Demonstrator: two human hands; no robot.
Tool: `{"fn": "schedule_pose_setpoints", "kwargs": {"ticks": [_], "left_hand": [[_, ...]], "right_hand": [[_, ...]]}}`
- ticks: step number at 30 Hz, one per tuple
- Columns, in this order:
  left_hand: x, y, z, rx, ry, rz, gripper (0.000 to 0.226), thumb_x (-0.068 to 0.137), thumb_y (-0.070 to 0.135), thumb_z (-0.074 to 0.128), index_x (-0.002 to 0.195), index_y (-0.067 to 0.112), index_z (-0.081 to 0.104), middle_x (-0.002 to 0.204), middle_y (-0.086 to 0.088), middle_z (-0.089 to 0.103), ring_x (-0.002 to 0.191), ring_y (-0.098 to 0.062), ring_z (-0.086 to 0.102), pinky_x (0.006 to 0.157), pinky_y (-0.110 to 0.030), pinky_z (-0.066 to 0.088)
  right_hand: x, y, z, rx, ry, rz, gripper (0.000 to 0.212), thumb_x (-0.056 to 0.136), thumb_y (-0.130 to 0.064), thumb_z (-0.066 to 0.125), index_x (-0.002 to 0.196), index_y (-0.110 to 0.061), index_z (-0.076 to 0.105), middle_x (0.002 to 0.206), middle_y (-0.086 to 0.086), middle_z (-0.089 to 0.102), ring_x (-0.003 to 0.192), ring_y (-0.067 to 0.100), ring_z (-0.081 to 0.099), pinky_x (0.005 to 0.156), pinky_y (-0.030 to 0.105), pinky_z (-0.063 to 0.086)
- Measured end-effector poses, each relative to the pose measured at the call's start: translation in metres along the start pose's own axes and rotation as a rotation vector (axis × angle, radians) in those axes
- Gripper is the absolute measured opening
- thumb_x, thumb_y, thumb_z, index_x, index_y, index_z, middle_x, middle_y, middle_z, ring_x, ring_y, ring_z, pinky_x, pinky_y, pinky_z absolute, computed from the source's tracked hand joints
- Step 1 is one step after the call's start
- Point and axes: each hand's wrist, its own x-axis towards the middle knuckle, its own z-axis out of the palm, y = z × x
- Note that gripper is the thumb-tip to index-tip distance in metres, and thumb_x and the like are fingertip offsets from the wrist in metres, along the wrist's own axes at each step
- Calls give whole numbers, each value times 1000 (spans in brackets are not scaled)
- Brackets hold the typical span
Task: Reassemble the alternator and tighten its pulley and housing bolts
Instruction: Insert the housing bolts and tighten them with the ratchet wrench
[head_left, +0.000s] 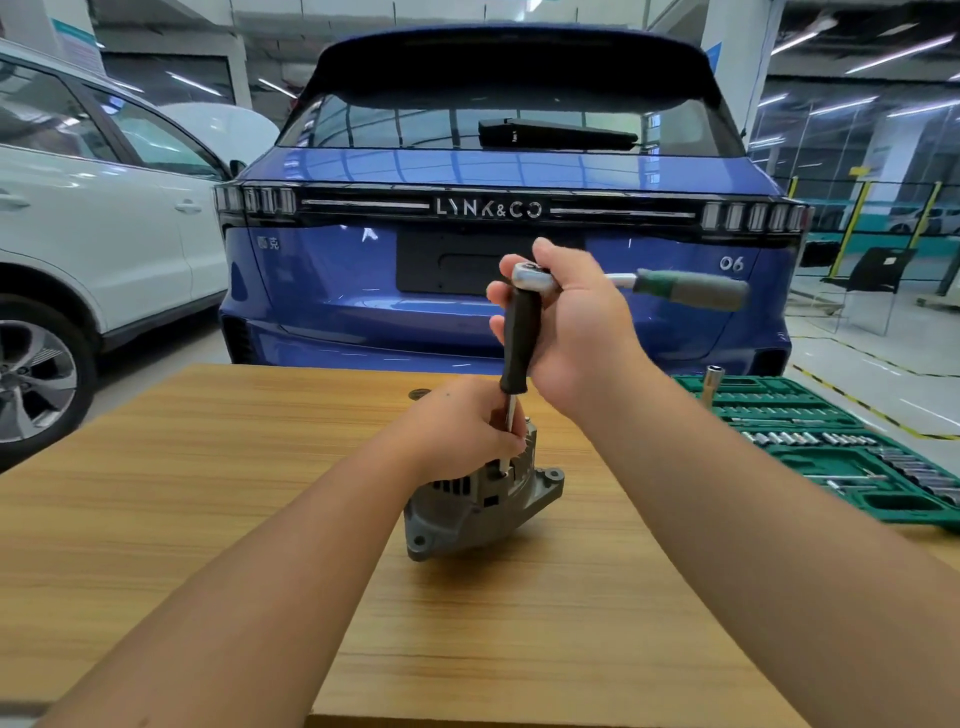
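Note:
A grey alternator (478, 506) stands tilted on the wooden table (234, 493). My left hand (462, 431) rests on its top, fingers curled round the thin metal shaft of an extension bar (519, 343) whose lower end sits on a housing bolt. The bar's black upper part rises to a ratchet wrench (675, 286) with a green and grey handle pointing right. My right hand (576, 322) grips the ratchet head and the top of the black bar.
An open green socket-set case (841, 447) lies at the table's right edge, with one socket (710, 379) standing at its far corner. A small dark round part (420, 394) sits behind my left hand. A blue car and a white car stand beyond the table.

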Motion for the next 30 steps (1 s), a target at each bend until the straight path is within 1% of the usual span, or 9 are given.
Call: {"fn": "schedule_pose_setpoints", "kwargs": {"ticks": [2, 4, 6, 9, 15, 22, 25, 27, 30], "left_hand": [[0, 0, 0, 6, 6, 0, 12, 95, 29, 71, 87, 36, 66, 87, 13, 68, 83, -4, 63, 66, -23, 44], [0, 0, 1, 20, 11, 13, 12, 94, 30, 71, 87, 37, 64, 88, 14, 67, 83, -3, 62, 65, -23, 44], [0, -1, 1, 14, 11, 24, 11, 93, 30, 72, 87, 35, 66, 88, 13, 68, 83, -4, 64, 69, -26, 49], [-1, -1, 0, 3, 13, 27, 9, 92, 28, 73, 87, 33, 68, 86, 11, 70, 83, -5, 66, 77, -29, 55], [-2, 0, 1, 33, 18, 27, 12, 94, 28, 71, 86, 34, 65, 84, 13, 68, 80, -3, 63, 67, -21, 45], [-1, 1, 2, 25, 20, 18, 9, 95, 31, 71, 88, 33, 66, 85, 12, 69, 82, -3, 64, 69, -23, 46], [-1, 2, 2, 18, 12, 11, 9, 95, 30, 71, 88, 32, 67, 86, 12, 69, 84, -4, 64, 74, -25, 49], [-2, 3, 3, 19, 5, 6, 9, 96, 29, 70, 87, 31, 67, 88, 12, 69, 86, -6, 63, 77, -27, 49], [-3, 3, 2, 10, -1, 7, 11, 96, 27, 70, 87, 32, 66, 90, 12, 68, 87, -6, 63, 74, -25, 47]], "right_hand": [[-3, 6, -4, -392, 20, -407, 12, 103, -25, 53, 103, -18, 63, 91, -1, 72, 81, 16, 69, 76, 31, 56], [-2, 8, -12, -849, -11, -836, 16, 100, -13, 56, 108, -12, 69, 99, 1, 69, 90, 16, 65, 81, 32, 55], [-1, 9, -15, -1114, -97, -1056, 23, 94, 1, 56, 112, -1, 70, 105, 9, 68, 93, 23, 64, 77, 39, 54], [-3, 8, -11, -1244, -180, -1042, 30, 93, -3, 52, 119, 2, 66, 109, 14, 66, 84, 30, 62, 67, 45, 52], [-7, 9, -12, -1294, -192, -974, 60, 94, -42, 36, 133, -1, 56, 119, 12, 59, 84, 31, 59, 64, 44, 52], [0, 1, -22, -1394, -249, -986, 56, 105, -41, 29, 145, -8, 50, 124, 6, 58, 90, 20, 57, 66, 39, 50], [2, -9, -21, -1426, -263, -1059, 43, 107, -32, 37, 132, -9, 63, 106, 7, 66, 87, 26, 60, 69, 39, 48], [3, -18, -14, -1517, -240, -1062, 36, 107, -32, 42, 106, -12, 72, 86, 5, 65, 79, 27, 58, 66, 39, 45], [12, -33, 5, -1855, -177, -749, 42, 106, -45, 40, 74, -21, 55, 66, -1, 53, 63, 22, 50, 52, 34, 32]]}}
